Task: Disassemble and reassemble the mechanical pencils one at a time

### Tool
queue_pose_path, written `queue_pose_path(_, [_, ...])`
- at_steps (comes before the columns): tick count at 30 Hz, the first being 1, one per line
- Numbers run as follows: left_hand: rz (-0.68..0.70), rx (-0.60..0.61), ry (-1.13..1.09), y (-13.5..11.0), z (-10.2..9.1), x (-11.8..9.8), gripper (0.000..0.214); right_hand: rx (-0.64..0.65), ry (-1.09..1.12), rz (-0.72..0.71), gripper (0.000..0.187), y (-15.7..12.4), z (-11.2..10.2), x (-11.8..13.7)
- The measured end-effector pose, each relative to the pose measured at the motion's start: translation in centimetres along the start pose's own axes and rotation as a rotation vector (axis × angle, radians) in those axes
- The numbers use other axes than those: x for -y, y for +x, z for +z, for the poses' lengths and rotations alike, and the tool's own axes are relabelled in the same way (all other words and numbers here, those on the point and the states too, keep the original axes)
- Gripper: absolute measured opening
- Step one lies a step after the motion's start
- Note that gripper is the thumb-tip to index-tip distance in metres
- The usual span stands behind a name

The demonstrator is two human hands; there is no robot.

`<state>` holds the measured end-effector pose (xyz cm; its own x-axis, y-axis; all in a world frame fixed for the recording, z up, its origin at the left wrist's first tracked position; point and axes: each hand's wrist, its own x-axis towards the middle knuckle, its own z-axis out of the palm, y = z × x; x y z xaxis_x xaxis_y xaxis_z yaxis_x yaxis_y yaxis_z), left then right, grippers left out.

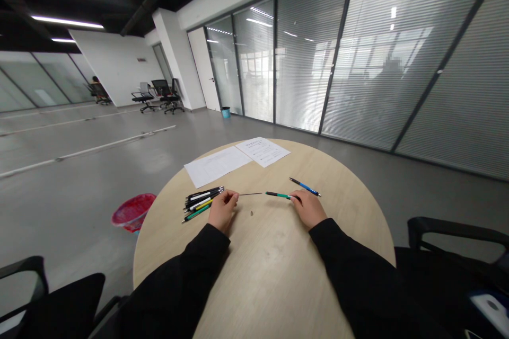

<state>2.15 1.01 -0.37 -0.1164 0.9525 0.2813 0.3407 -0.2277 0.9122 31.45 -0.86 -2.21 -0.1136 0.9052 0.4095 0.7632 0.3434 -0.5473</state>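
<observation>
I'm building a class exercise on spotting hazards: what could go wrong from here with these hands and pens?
The left hand holds a thin rod near one end, so it might slip or bend. Its tip faces the green pen in the right hand; slight misalignment could make them miss. The pile of pens lies close beside the left hand and might get knocked.

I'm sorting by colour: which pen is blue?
The blue pen lying alone just beyond the right hand; a green pen is in that hand, and the piled pens by the left hand show black, white, yellow and green.
</observation>
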Motion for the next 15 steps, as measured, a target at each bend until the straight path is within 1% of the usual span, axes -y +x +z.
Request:
queue_pose_path(3, [-0.004, -0.040, -0.008, 0.1, -0.1, 0.0, 0.030, -0.008, -0.052, 0.058, 0.019, 0.0, -0.1, 0.2])
queue_pose_path(5, [-0.003, -0.040, -0.017, 0.1, -0.1, 0.1, 0.029, -0.007, -0.074, 0.072, 0.019, -0.1, 0.0, 0.5])
queue_pose_path(11, [0.015, 0.062, -0.010, -0.6, 0.6, -0.3, 0.029, 0.068, -0.154, 0.031, 0.023, -0.4, 0.8, 1.6])
queue_pose_path(15, [0.021, 0.125, 0.003, -1.1, 1.0, -0.8, 0.029, 0.076, -0.223, 0.005, 0.027, -0.6, 1.3, 1.9])
